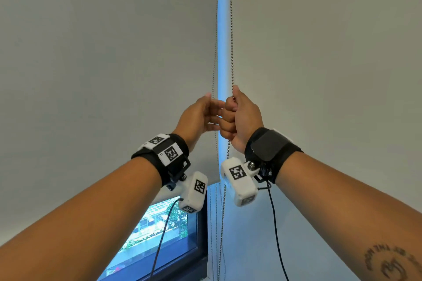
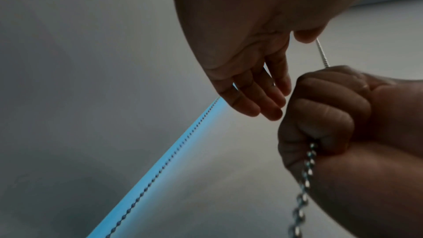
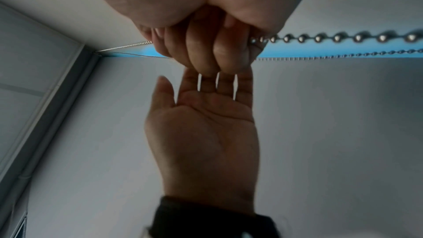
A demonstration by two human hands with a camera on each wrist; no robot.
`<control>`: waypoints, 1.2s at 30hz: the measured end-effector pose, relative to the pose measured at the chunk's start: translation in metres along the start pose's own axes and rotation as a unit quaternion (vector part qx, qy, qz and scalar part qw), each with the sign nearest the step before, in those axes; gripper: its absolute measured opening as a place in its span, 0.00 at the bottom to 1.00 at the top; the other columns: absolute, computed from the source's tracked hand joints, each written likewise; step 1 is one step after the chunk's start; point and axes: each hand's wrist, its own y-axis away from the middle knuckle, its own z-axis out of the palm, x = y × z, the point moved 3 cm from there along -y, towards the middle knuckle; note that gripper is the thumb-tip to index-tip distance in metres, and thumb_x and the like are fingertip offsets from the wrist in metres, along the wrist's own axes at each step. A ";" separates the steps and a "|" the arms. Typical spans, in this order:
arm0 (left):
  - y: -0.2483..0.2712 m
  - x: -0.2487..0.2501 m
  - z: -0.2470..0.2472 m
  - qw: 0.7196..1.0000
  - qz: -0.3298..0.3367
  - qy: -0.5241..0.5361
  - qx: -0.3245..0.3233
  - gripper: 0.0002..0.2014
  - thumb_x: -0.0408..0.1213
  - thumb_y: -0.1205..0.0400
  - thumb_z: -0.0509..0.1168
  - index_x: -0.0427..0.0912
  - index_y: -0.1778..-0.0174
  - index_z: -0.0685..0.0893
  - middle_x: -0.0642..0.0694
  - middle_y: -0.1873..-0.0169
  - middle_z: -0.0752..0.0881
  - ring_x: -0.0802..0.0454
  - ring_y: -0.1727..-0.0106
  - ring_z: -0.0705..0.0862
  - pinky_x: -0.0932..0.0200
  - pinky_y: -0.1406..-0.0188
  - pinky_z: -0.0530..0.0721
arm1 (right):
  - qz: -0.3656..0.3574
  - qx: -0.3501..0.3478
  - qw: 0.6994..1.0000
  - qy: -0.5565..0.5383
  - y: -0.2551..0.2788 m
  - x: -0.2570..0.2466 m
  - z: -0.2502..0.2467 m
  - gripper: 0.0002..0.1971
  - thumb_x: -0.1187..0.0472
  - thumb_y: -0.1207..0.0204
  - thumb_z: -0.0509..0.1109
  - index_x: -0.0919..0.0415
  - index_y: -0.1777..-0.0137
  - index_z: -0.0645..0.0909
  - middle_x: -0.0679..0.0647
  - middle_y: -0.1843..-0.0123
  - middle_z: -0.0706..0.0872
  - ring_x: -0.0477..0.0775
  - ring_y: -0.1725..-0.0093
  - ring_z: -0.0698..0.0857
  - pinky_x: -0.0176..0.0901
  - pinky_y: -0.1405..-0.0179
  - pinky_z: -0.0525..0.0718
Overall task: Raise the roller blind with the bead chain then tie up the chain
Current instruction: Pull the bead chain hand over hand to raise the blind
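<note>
The right hand (image 1: 242, 118) holds the bead chain (image 1: 231, 36) in a closed grip; the left hand (image 1: 201, 116) is wide, fingers straight, holding nothing. The roller blind (image 1: 114, 75) is partly raised, its lower edge exposing the window (image 1: 164, 230). Further raising and tying remain.

The left hand (image 2: 247, 57) hung down from the top of the frame w/ palm showing & fingers (image 2: 254, 100) straight, close together, holding nothing. Its fingertips sat just beside the right hand (image 2: 327, 115), possibly touching the knuckles; couldn't tell. The right hand was a tight fist wrapped round the silver metal bead chain (image 2: 305, 180). One strand ran out the top of the fist up toward the left thumb, the other dropped from under the curled fingers to the bottom edge, blurred. A second, thinner-looking run of the chain crossed diagonally along a bright blue strip of light (image 2: 160, 167) btwn two pale grey roller blind panels (image 2: 80, 79).
</note>
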 end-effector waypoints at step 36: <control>0.004 0.007 0.031 0.994 -0.046 0.082 0.062 0.19 0.46 0.15 0.55 0.52 0.74 0.66 0.50 0.77 0.62 0.52 0.73 0.55 0.57 0.75 0.52 | -0.005 -0.071 0.995 0.064 -0.031 -0.069 0.024 0.23 0.44 0.13 0.56 0.64 0.49 0.80 0.57 0.61 0.83 0.53 0.65 0.80 0.46 0.59 0.82</control>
